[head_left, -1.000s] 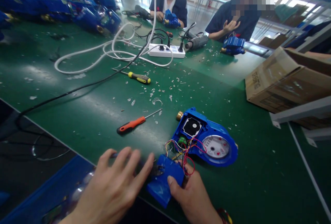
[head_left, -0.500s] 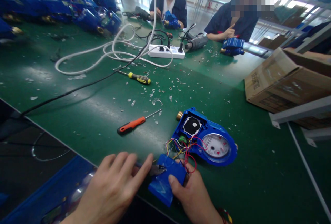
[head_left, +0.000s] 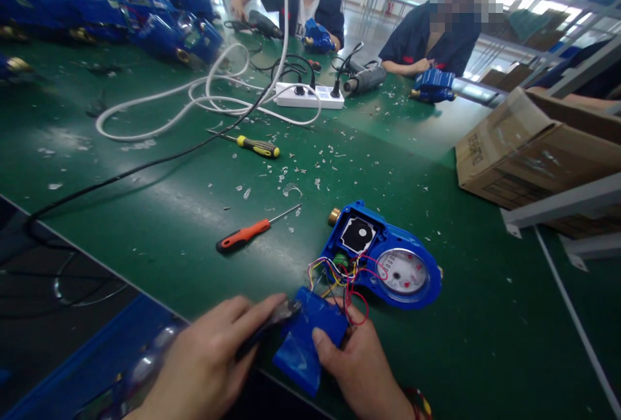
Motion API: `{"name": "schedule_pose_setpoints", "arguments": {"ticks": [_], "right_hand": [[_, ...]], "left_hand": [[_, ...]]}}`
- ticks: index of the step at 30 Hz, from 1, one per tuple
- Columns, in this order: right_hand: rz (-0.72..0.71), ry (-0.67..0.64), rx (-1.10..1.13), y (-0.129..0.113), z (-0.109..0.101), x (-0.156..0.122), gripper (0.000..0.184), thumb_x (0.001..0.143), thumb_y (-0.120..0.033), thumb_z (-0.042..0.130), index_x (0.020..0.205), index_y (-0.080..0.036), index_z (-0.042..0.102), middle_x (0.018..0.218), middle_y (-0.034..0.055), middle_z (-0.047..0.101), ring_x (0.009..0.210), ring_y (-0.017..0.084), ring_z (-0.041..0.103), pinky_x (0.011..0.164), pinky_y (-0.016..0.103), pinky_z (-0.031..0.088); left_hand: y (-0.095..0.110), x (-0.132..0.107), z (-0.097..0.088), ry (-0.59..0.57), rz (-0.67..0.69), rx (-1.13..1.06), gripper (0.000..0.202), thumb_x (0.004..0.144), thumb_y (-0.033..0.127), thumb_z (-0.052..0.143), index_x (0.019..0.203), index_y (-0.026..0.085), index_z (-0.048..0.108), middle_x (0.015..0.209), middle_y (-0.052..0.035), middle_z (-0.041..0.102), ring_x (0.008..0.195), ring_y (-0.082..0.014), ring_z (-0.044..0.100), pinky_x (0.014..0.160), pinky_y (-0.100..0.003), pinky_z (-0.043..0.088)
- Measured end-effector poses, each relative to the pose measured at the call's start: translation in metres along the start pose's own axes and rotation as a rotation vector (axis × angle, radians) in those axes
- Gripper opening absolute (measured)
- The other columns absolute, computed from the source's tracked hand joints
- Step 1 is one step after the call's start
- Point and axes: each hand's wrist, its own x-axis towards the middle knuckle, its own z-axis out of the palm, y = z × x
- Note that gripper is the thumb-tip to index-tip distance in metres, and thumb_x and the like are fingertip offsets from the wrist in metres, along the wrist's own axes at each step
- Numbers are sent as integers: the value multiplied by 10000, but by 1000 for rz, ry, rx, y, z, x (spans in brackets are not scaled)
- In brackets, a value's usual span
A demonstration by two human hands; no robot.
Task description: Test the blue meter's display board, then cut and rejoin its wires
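Observation:
My left hand is closed around a pair of pliers, their dark metal jaws at the left edge of a blue cover piece. My right hand grips that cover from the right, thumb on top and fingers beneath. Red, yellow, white and dark wires run from the cover to a blue water meter lying on the bench. The meter has a round dial, a brass end, and an open compartment with a black square part inside. A loose flap hangs from the cover's near side.
An orange screwdriver and a yellow-black one lie on the green bench among clear plastic scraps. Beyond are a power strip, cables, a heat gun and two co-workers. A cardboard box stands right; blue meters pile up left.
My left hand has turned and drawn back slightly, taking the plier jaws to the cover's edge from over its face. A co-worker's arm has reached out sideways.

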Motion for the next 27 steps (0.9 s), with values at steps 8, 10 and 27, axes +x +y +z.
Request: {"name": "schedule_pose_setpoints", "arguments": {"ticks": [8,10,27], "right_hand": [[-25,55,-71,8,1,-1,297,726,-282,630,978,-141,559,848,82,682,716,207,649,689,340,539],[-80,98,-134,13,2,-2,306,726,-283,632,988,-136,575,856,87,687,727,209,652,689,326,542],[-103,284,97,34,13,3,482,628,-526,709,937,-175,594,857,113,725,734,257,693,681,336,570]], "left_hand": [[4,8,-19,32,-140,116,511,758,228,518,1243,352,411,1051,-25,535,928,-212,544,794,-359,466],[9,5,-17,17,-113,148,538,714,205,541,1219,340,416,1085,-29,514,958,-221,519,803,-381,452],[-6,33,-42,165,-283,351,328,818,344,460,1128,250,514,1026,-68,549,930,-252,524,756,-388,423]]}}
